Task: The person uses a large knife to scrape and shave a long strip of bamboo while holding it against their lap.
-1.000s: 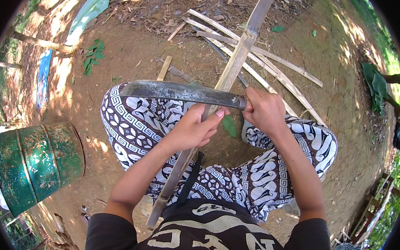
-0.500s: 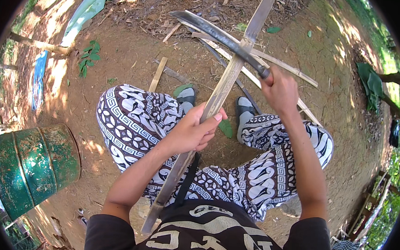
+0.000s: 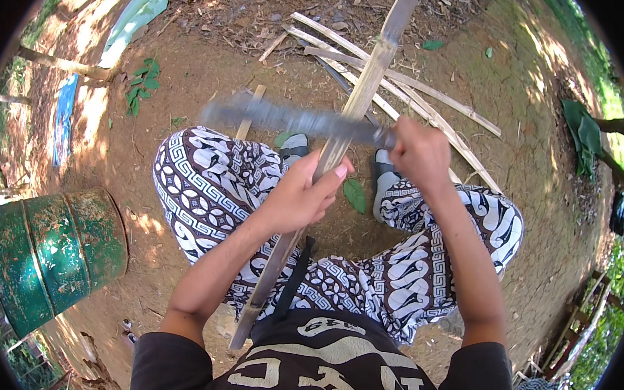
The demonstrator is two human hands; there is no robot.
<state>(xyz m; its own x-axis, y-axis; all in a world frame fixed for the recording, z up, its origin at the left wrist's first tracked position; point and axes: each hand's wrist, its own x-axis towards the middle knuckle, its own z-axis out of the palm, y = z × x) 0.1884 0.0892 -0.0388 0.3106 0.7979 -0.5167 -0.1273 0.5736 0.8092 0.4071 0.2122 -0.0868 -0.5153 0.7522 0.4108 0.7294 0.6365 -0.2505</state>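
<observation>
From the head view, the left hand (image 3: 303, 198) is wrapping around a long bamboo slat (image 3: 344, 133) slanting up from the lap over the knees. The right hand (image 3: 420, 153) is gripping a blurred machete (image 3: 295, 119), its blade lying crosswise against the slat just above the left hand. A green drum (image 3: 51, 250) is lying on the dirt at left.

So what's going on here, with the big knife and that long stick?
A person sits on bare dirt ground, working a long bamboo strip that runs out from their lap. The left hand grips the strip partway along, while the right hand holds a long machete laid crosswise over it; the blade is motion-blurred. More split bamboo slats lie ahead of the feet, and a rusty green drum lies on the left.
</observation>
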